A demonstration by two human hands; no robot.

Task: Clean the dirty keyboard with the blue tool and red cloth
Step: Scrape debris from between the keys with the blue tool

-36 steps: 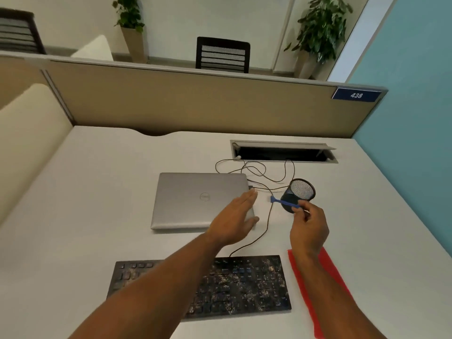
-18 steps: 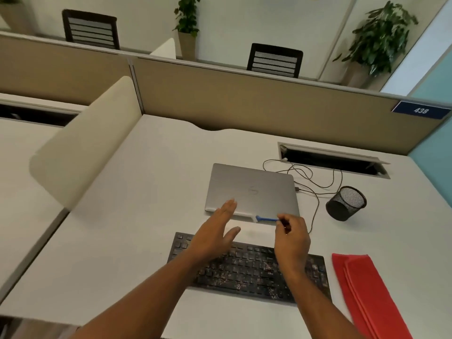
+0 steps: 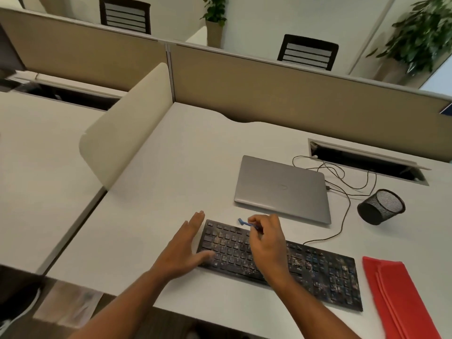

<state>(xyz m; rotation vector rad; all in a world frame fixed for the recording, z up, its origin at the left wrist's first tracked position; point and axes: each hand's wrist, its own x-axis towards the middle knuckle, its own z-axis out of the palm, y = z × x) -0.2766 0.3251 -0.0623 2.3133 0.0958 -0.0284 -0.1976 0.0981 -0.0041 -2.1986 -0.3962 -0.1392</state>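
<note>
Cloth [image 3: 401, 297]: lay folded at lower right, untouched; soft, likely easy to pinch by an edge.
Keyboard [image 3: 318, 272]: lay flat at lower centre on the surface [image 3: 171, 182], speckled with grime.
Left hand [image 3: 182, 250]: fingers straight, at the keyboard's left end.
Right hand [image 3: 265, 238]: pinched the tool [image 3: 244, 223], which looked thin, light and stiff.

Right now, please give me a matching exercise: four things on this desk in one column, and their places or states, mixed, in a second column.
1. blue tool
2. red cloth
3. laptop
4. mesh cup

a. lying tipped on its side
b. folded, right of the keyboard
c. pinched in the right hand
d. closed, behind the keyboard

Pairs: 1-c, 2-b, 3-d, 4-a
</note>
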